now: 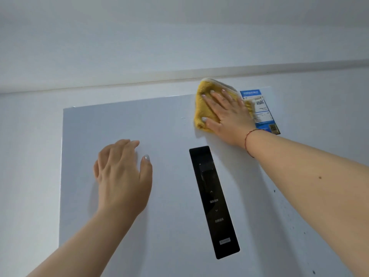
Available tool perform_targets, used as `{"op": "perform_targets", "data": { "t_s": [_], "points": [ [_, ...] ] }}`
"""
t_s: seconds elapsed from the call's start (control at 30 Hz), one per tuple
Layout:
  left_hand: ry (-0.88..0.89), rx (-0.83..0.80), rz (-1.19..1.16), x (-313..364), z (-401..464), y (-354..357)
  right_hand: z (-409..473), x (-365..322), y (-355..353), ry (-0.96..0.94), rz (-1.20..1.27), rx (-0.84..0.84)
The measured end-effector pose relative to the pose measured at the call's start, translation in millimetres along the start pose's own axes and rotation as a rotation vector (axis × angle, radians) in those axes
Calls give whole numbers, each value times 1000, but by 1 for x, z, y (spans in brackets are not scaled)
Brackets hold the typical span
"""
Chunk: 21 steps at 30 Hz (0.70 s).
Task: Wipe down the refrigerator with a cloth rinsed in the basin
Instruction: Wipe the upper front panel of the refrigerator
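The pale grey refrigerator door (163, 226) fills the lower part of the view, seen from below toward its top edge. A yellow cloth (201, 108) lies flat against the door near that top edge, right of centre. My right hand (225, 114) presses it there with straight, spread fingers. My left hand (121, 174) rests on the door lower left, fingers relaxed, holding nothing. The basin is out of sight.
A black control panel (213, 202) runs down the door between my arms. A blue and white sticker (263, 112) sits just right of the cloth. Small dark specks (287, 212) dot the door at the right. Wall and ceiling lie above.
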<state>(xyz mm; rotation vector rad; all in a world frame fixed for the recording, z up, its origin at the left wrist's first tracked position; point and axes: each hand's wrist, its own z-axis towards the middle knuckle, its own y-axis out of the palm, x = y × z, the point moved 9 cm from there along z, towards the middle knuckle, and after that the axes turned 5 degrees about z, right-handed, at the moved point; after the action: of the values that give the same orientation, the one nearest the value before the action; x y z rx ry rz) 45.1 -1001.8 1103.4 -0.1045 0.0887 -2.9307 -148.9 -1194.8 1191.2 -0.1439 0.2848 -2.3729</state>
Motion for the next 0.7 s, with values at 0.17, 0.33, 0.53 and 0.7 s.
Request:
{"op": "perform_targets", "data": {
  "t_s": [0.17, 0.33, 0.53, 0.7],
  "points": [
    [38, -10, 8, 13, -6, 7, -30, 72, 0, 323, 85, 76],
    [41, -13, 13, 19, -9, 7, -72, 64, 11, 490, 156, 76],
    [66, -20, 15, 37, -4, 8, -81, -7, 8, 191, 199, 71],
    [97, -17, -2, 54, -3, 13, -43, -12, -5, 22, 302, 18]
  ]
}}
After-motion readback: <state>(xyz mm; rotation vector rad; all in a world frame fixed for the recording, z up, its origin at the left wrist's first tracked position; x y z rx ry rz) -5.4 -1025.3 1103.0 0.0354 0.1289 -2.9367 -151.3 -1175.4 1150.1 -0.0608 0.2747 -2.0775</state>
